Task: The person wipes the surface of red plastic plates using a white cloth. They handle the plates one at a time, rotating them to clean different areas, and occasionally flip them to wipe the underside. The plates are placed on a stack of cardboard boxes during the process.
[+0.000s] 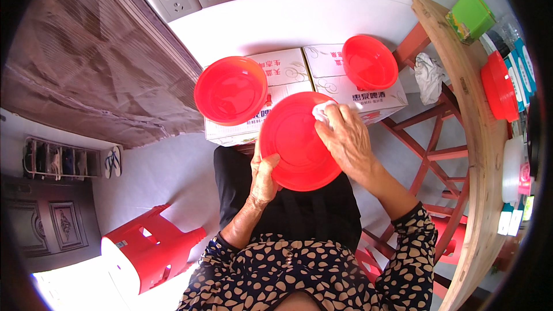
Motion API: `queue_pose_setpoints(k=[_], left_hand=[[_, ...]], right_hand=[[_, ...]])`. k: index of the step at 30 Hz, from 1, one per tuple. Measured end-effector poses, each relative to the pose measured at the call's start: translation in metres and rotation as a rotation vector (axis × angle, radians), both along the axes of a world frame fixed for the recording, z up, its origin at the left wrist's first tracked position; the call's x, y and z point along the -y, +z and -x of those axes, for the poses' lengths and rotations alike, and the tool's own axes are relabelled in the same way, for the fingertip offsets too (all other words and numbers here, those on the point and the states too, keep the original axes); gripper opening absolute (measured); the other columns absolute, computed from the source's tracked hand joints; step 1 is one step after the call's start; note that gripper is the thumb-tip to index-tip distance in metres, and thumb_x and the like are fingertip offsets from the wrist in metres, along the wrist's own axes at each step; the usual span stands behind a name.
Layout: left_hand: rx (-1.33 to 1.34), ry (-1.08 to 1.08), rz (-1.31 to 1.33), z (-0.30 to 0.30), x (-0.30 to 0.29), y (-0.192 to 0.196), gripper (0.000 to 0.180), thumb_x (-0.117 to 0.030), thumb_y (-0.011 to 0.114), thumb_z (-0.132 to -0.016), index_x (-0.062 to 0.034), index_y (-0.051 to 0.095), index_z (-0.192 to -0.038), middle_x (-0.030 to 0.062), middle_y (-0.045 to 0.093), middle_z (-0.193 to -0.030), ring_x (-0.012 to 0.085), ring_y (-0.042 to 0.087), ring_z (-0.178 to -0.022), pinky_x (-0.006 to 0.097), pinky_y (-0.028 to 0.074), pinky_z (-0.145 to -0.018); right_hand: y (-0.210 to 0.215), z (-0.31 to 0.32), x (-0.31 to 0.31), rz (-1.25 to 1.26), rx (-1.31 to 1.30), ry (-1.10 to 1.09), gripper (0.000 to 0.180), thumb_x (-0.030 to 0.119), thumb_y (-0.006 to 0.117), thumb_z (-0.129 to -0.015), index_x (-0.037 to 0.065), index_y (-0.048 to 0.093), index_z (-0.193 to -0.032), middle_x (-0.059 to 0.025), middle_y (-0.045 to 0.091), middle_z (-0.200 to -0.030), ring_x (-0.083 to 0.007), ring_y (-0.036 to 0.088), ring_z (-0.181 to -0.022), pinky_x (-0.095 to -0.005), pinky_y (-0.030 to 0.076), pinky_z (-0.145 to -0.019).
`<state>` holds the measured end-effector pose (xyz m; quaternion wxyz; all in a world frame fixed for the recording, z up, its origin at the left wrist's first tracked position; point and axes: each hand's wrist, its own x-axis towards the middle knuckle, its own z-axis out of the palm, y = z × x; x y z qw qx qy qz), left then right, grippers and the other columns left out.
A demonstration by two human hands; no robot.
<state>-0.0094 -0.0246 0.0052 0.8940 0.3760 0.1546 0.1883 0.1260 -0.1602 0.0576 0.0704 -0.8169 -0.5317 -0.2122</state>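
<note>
The left hand [263,179] is grasping the bowl [299,144] at its left rim; the right hand [349,143] is pinching the cloth [321,112], ideally pressing evenly along the rim.

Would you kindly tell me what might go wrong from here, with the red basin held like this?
The red round plastic basin could slip, since the left hand grips its rim at one side while the right hand presses a crumpled white cloth against it. The other red round plastic basin at left might be knocked down, as its rim appears to overhang the white printed cardboard box.
</note>
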Motion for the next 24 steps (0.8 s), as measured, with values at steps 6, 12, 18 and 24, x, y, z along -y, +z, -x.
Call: queue_pose_setpoints(k=[6, 12, 18, 24], left_hand=[[-0.001, -0.140, 0.063, 0.004, -0.011, -0.007, 0.059, -0.010, 0.050, -0.082, -0.0042, 0.037, -0.139, 0.0086, 0.055, -0.123, 0.0186, 0.053, -0.111, 0.034, 0.044, -0.095], [-0.014, -0.160, 0.052, 0.009, -0.018, -0.008, 0.060, -0.010, 0.050, -0.081, -0.0047, 0.037, -0.139, 0.0077, 0.055, -0.124, 0.0179, 0.053, -0.111, 0.033, 0.042, -0.097], [-0.020, -0.008, -0.054, 0.005, -0.013, -0.005, 0.059, -0.017, 0.053, -0.078, -0.0017, 0.040, -0.134, 0.0111, 0.053, -0.125, 0.0220, 0.053, -0.113, 0.037, 0.042, -0.098], [-0.003, 0.042, -0.023, 0.001, -0.004, -0.011, 0.061, -0.022, 0.057, -0.082, -0.0030, 0.037, -0.136, 0.0114, 0.051, -0.127, 0.0220, 0.052, -0.114, 0.037, 0.043, -0.097]], right_hand=[[0.013, -0.017, -0.029, -0.033, 0.019, 0.284, 0.010, 0.015, 0.063, -0.068, 0.007, 0.063, -0.074, -0.0027, 0.052, -0.102, -0.0180, 0.050, -0.098, -0.0306, 0.048, -0.083], [0.017, -0.016, -0.045, -0.083, 0.024, 0.393, 0.009, 0.014, 0.064, -0.066, 0.007, 0.063, -0.071, -0.0025, 0.051, -0.100, -0.0181, 0.050, -0.099, -0.0308, 0.050, -0.082], [0.003, -0.016, -0.017, -0.172, -0.211, 0.132, 0.012, 0.009, 0.062, -0.078, 0.004, 0.061, -0.089, -0.0057, 0.055, -0.099, -0.0222, 0.053, -0.087, -0.0369, 0.047, -0.075], [-0.005, 0.002, -0.019, -0.355, -0.203, -0.097, 0.025, 0.005, 0.067, -0.073, 0.003, 0.058, -0.096, -0.0081, 0.055, -0.090, -0.0227, 0.059, -0.079, -0.0341, 0.051, -0.065]])
